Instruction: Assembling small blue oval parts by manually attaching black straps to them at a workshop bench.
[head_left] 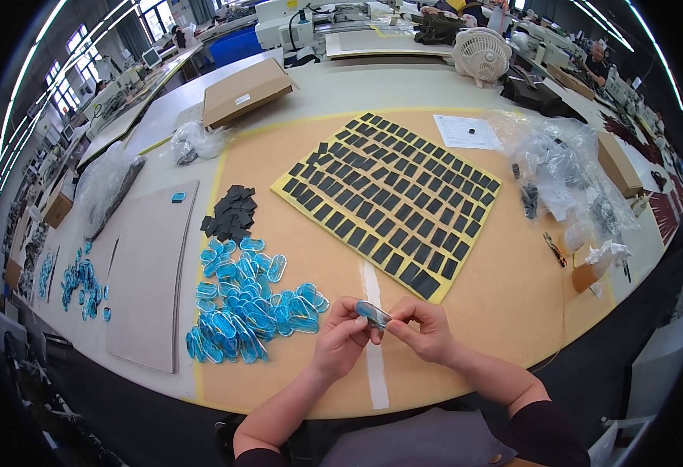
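Observation:
Between both hands, above the near edge of the table, is a blue oval patch with a pale rim (pixel 372 314). My left hand (pixel 343 336) pinches its left side, thumb on top. The fingers of my right hand (pixel 423 330) are closed at its right end. To the left of my hands lies a loose heap of similar blue oval patches (pixel 252 300). Behind that heap sits a pile of black rectangular pieces (pixel 232 212). Beyond my hands a yellow-edged board (pixel 433 292) carries rows of black rectangles, set at a slant.
Grey cardboard sheets (pixel 150 272) lie at the left, with more blue patches (pixel 83 282) past them. At right are clear plastic bags (pixel 551 171), a cutter (pixel 554 249) and an amber container (pixel 588 274). A cardboard box (pixel 246 92) and a white fan (pixel 481 57) stand at the back.

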### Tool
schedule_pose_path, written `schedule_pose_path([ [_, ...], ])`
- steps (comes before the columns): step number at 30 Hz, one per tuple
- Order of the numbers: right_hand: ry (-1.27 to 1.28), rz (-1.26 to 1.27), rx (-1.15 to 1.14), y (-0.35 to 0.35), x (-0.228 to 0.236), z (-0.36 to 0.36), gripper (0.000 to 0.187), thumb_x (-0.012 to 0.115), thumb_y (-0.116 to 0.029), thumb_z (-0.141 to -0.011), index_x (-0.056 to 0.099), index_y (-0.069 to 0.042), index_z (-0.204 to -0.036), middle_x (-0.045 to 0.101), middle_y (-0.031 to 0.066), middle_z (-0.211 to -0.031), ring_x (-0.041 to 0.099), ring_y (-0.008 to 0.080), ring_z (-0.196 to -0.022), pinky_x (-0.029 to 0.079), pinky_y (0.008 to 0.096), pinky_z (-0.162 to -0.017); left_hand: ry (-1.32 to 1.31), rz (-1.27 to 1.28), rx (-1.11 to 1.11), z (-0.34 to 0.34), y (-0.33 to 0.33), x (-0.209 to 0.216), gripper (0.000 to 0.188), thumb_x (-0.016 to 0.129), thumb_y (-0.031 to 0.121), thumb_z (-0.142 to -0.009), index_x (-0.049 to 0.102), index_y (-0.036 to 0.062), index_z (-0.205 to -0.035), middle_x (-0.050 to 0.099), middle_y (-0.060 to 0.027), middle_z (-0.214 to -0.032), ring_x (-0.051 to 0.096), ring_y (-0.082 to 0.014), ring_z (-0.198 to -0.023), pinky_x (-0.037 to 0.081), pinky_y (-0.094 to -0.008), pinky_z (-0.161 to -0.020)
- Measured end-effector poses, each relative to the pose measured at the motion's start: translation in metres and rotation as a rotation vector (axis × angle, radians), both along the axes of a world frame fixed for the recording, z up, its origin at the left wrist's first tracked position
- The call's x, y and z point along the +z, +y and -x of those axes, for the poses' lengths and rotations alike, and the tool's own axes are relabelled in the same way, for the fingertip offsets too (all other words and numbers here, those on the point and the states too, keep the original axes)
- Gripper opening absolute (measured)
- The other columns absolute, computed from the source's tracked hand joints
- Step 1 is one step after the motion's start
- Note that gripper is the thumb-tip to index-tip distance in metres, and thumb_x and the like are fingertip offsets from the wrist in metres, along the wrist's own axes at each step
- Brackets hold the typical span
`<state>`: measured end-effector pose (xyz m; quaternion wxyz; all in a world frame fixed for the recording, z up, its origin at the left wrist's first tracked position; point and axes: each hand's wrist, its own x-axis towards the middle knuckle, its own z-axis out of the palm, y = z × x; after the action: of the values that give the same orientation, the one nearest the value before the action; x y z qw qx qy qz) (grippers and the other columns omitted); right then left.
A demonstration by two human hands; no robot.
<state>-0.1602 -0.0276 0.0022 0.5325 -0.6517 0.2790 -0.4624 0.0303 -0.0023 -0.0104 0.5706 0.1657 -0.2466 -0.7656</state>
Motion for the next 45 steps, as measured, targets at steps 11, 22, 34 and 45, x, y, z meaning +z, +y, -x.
schedule_pose_path([
  [11, -0.075, -0.031, 0.025, 0.0039, 0.0021, -0.0005, 0.005, 0.062, -0.006, -0.092, 0.061, -0.001, -0.093, 0.066, 0.0053, -0.086, 0.061, 0.0078, -0.077, 0.046, 0.0223, -0.064, -0.024, -0.022, 0.033, 0.0033, 0.0013, 0.0035, 0.015, 0.049, 0.004, -0.092, 0.05, 0.0083, -0.106, 0.063, -0.0133, -0.094, 0.06, -0.0233, -0.076, 0.047, -0.0347, -0.073],
  [22, -0.052, -0.024, 0.015, 0.0025, -0.001, 0.0018, 0.006, 0.063, -0.006, -0.092, 0.061, -0.001, -0.093, 0.066, 0.0048, -0.087, 0.06, 0.0076, -0.076, 0.046, 0.022, -0.064, -0.035, -0.016, 0.035, 0.0026, 0.0, 0.003, 0.014, 0.049, 0.003, -0.091, 0.051, 0.0068, -0.105, 0.064, -0.015, -0.096, 0.06, -0.0235, -0.076, 0.047, -0.0347, -0.073],
  [34, -0.056, -0.028, 0.0, 0.0037, -0.0028, -0.0005, 0.007, 0.063, -0.007, -0.092, 0.061, -0.001, -0.093, 0.066, 0.0047, -0.087, 0.06, 0.0073, -0.076, 0.047, 0.0222, -0.065, -0.046, -0.005, 0.05, 0.0022, 0.0007, 0.0027, 0.014, 0.048, 0.003, -0.092, 0.051, 0.0066, -0.105, 0.064, -0.0146, -0.095, 0.06, -0.0234, -0.076, 0.048, -0.0351, -0.073],
  [45, -0.061, -0.039, -0.004, 0.0045, -0.0056, 0.0007, 0.006, 0.063, -0.006, -0.092, 0.061, -0.001, -0.093, 0.066, 0.0045, -0.086, 0.059, 0.007, -0.074, 0.046, 0.0221, -0.064, -0.049, 0.01, 0.044, 0.0027, 0.0008, 0.0021, 0.014, 0.049, 0.004, -0.092, 0.051, 0.0071, -0.104, 0.064, -0.0143, -0.095, 0.06, -0.0227, -0.076, 0.047, -0.0345, -0.071],
])
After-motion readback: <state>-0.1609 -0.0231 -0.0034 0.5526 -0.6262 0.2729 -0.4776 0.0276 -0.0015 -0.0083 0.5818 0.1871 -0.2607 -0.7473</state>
